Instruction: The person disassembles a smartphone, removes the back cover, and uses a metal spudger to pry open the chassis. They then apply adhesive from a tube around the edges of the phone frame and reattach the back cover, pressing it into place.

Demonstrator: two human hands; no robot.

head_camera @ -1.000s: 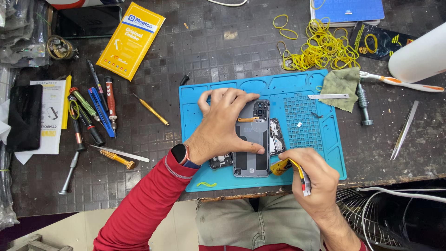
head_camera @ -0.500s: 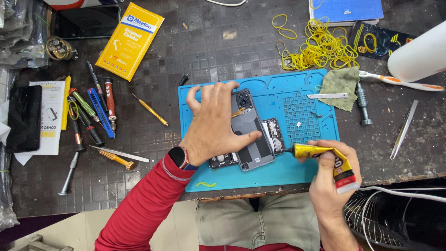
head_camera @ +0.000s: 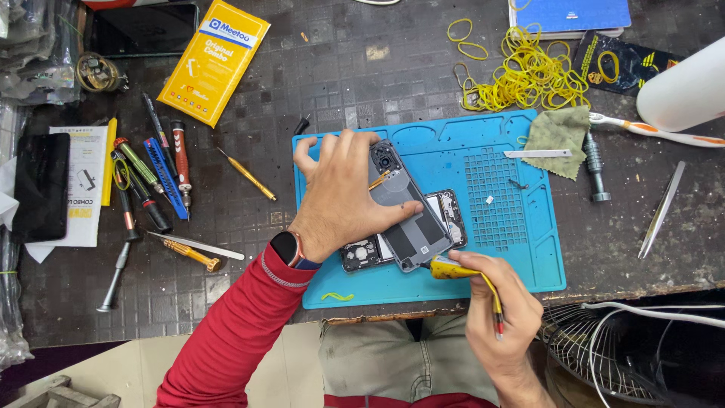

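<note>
Pressing down with spread fingers, the left hand (head_camera: 340,196) pins a grey back cover (head_camera: 408,208) at a slant over the opened phone body (head_camera: 445,219), thumb laid along the cover's lower edge; a dark wristwatch (head_camera: 287,248) and red sleeve (head_camera: 226,332) follow behind it. Closed around a small yellow glue tube (head_camera: 457,270), the right hand (head_camera: 502,313) brings the tube's nozzle against the near corner of the cover, where cover and body meet. Both parts lie on a blue work mat (head_camera: 529,257) near the front edge of the counter (head_camera: 317,68). Judged from this arrangement, the step in hand appears to be adhesive work along the seam before the cover is seated; the next move would call for a steady, thin line from the tube while the left hand keeps the cover from sliding, then even pressure to square the cover with the body. Farther out, a grey cloth (head_camera: 559,136) sits at the mat's far corner, yellow rubber bands (head_camera: 529,72) beyond it, tweezers (head_camera: 663,208) to the right, and a row of screwdrivers (head_camera: 155,177) with a yellow packet (head_camera: 215,60) to the left.
</note>
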